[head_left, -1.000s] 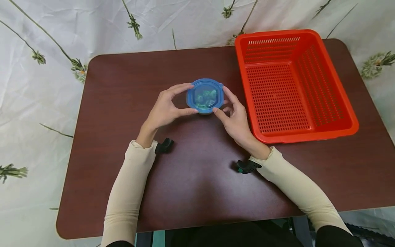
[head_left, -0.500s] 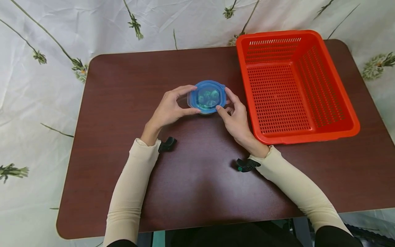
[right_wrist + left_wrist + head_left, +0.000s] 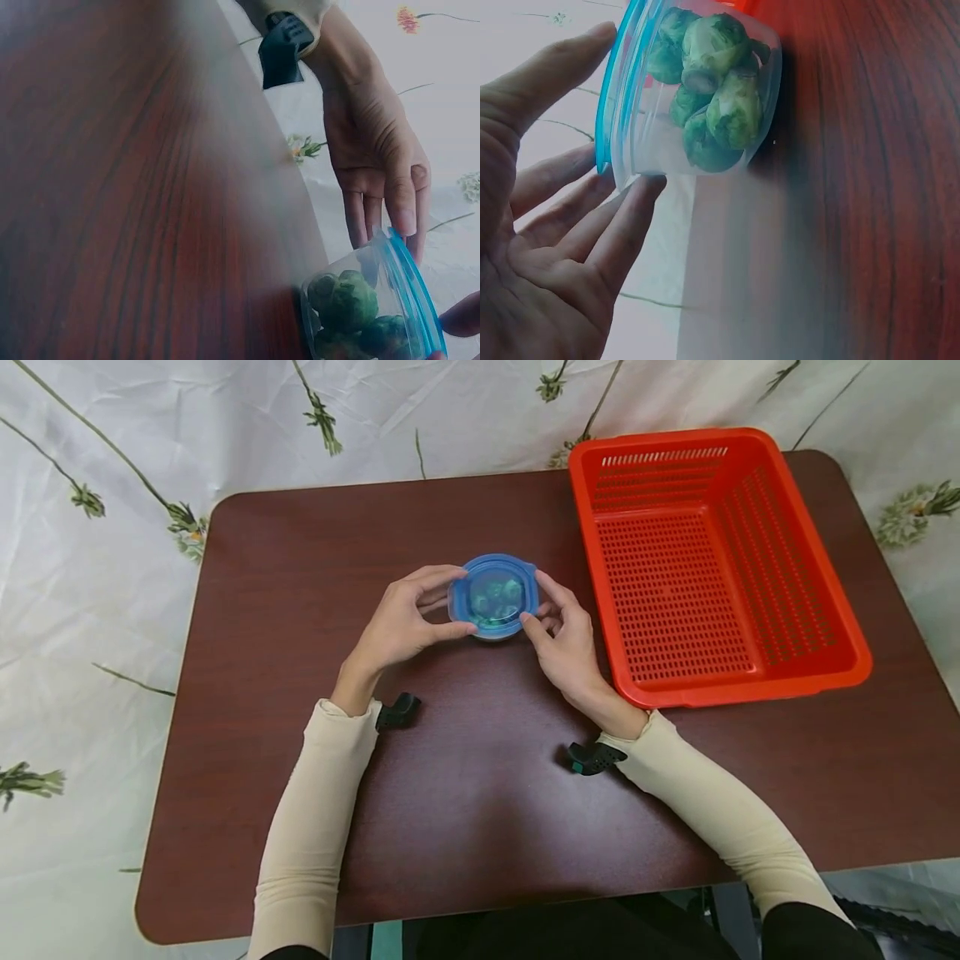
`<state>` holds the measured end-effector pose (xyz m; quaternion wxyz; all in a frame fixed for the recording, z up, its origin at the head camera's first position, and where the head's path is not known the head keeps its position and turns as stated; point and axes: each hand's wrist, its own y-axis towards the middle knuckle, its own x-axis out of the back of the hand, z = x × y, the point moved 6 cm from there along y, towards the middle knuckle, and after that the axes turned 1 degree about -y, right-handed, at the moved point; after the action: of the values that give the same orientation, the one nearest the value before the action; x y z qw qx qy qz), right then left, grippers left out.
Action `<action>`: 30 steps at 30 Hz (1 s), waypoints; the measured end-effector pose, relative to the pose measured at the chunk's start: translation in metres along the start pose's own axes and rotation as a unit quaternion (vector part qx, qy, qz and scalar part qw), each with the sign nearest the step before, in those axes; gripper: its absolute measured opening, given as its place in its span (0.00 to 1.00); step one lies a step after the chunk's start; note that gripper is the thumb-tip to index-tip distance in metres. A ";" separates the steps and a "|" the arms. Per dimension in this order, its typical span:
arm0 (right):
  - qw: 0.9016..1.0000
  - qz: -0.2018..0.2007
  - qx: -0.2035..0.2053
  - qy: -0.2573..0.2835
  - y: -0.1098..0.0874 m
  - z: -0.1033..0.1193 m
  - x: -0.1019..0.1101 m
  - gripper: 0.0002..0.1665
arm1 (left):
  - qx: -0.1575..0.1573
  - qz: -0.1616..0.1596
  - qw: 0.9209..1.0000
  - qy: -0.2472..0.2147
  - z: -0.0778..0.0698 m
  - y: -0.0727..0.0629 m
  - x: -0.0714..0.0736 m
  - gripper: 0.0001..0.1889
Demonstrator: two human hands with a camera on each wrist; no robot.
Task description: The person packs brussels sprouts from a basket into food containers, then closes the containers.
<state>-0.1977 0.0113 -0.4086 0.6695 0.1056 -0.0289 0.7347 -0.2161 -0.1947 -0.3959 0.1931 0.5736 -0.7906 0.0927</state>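
A clear plastic food container [image 3: 667, 157] stands low over the table, with green Brussels sprouts [image 3: 716, 97] inside. Its round blue lid [image 3: 495, 572] covers the top, and some clear rim shows past the lid on the left. My left hand [image 3: 397, 622] holds the container's left side, thumb at the near edge and index finger at the far edge. In the left wrist view its other fingers reach below the rim. My right hand [image 3: 566, 639] grips the right side, with thumb and index fingertip at the lid's edge. Its other fingers curl behind.
A red perforated plastic basket [image 3: 678, 602] stands on the brown table [image 3: 450, 793], close to the right of my right hand. White flower-patterned cloth [image 3: 247, 427] lies beyond the table's edge. Dark wrist-worn cameras [image 3: 596, 758] sit on both wrists.
Both hands and the container shifted slightly right, then back left. More clear rim shows left of the blue lid than a second ago. Both hands keep their hold.
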 end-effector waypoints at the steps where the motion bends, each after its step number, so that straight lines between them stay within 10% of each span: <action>1: 1.000 -0.002 -0.001 0.008 0.000 0.000 0.000 0.35 | -0.001 0.001 1.000 0.002 0.000 0.000 0.000 0.38; 30: 0.998 -0.020 -0.023 0.057 0.001 -0.005 0.004 0.31 | -0.051 -0.027 0.996 0.069 -0.005 -0.001 -0.002 0.37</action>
<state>-0.1991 0.0160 -0.4129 0.6870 0.0491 -0.0053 0.7250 -0.2142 -0.1916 -0.3921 0.2784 0.5766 -0.7633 0.0863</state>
